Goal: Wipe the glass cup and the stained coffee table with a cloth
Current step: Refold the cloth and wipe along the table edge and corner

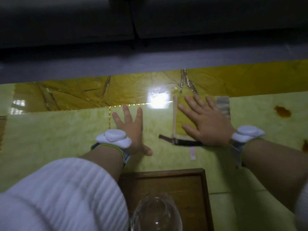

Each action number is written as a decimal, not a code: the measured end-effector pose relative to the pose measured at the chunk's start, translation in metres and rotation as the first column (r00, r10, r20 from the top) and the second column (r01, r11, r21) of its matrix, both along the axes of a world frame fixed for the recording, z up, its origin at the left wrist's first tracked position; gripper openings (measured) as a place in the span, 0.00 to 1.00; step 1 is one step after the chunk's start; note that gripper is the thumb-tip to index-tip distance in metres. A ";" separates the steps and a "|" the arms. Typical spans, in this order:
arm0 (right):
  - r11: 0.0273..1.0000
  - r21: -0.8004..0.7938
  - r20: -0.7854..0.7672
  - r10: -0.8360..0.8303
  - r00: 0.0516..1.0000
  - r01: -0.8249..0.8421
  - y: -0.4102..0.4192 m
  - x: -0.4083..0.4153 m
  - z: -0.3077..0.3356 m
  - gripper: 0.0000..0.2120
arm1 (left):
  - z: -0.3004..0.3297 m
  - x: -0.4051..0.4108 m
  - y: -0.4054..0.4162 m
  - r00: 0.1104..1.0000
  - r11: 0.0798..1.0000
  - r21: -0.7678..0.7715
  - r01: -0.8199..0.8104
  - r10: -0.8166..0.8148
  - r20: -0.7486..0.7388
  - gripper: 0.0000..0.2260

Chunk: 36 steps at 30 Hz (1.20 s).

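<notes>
On the glossy yellow-green coffee table (50, 135), no brand, label or readable writing shows anywhere; a small pale pink tag (192, 152) near the cloth's near edge is blank as far as can be told. Left hand (131, 129) lies flat on the tabletop, fingers straight and spread, holding nothing; white wrist device (114, 137) strapped on, white ribbed sleeve (63, 195) filling the near-left corner of view. Bright lamp glare (159, 99) sits on the surface between the hands, toward the far edge. Right hand (206, 120) also flat, fingers straight and spread, pressing on the cloth (182, 117), a yellowish square with tan and dark edging and a grey patch at its far right corner; second white wrist device (248, 133) on that wrist. Hands are apart. At the near edge, a dark wooden tray (166, 180) holds the glass cup (155, 214), clear, partly cut off by the frame. Brown stain (282, 111) lies toward the right end of the table, clear of the cloth; another brown mark (305, 145) at the right border. Dark sofa (150, 19) beyond the far edge.
</notes>
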State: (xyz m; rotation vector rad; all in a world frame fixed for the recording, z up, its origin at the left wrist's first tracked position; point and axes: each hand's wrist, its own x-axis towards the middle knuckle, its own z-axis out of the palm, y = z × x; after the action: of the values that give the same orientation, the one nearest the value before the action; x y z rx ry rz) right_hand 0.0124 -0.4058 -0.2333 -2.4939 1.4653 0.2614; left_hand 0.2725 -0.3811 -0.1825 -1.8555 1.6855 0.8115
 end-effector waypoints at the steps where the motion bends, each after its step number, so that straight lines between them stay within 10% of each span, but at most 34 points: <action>1: 0.997 -0.008 0.013 -0.074 0.997 0.074 -0.004 0.008 0.000 0.32 | 0.000 0.000 0.000 1.000 1.000 -0.003 0.000 0.000 0.000 0.65; 4: 0.978 -0.029 0.035 -0.207 0.978 0.208 0.001 0.037 -0.002 0.32 | 0.001 -0.002 0.000 1.000 1.000 -0.009 -0.005 0.005 0.000 0.65; 12: 0.996 0.002 0.009 0.087 0.996 -0.087 0.021 -0.008 -0.002 0.32 | 0.006 -0.003 0.001 1.000 1.000 -0.022 -0.001 0.001 0.005 0.64; 19: 0.956 -0.024 0.052 -0.290 0.956 0.291 -0.002 0.033 -0.007 0.32 | 0.005 -0.005 0.001 1.000 1.000 -0.015 -0.001 0.001 0.012 0.64; 26: 0.999 -0.014 0.040 0.046 0.998 -0.045 0.018 -0.006 -0.004 0.32 | 0.007 -0.003 0.001 1.000 1.000 -0.025 -0.007 0.007 0.010 0.64; 33: 0.944 -0.008 0.060 -0.328 0.943 0.329 0.000 0.023 -0.006 0.32 | 0.007 -0.006 0.001 1.000 1.000 -0.019 0.002 -0.001 0.014 0.63; 36: 0.975 -0.025 0.050 -0.219 0.974 0.221 0.024 0.023 -0.005 0.32 | 0.009 -0.007 0.001 1.000 1.000 -0.028 -0.012 0.012 0.006 0.63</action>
State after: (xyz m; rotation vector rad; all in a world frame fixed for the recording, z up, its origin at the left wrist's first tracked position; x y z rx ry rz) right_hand 0.0351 -0.3823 -0.2383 -2.3161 1.7196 0.1395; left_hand 0.2659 -0.3806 -0.1730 -1.8864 1.6914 0.7897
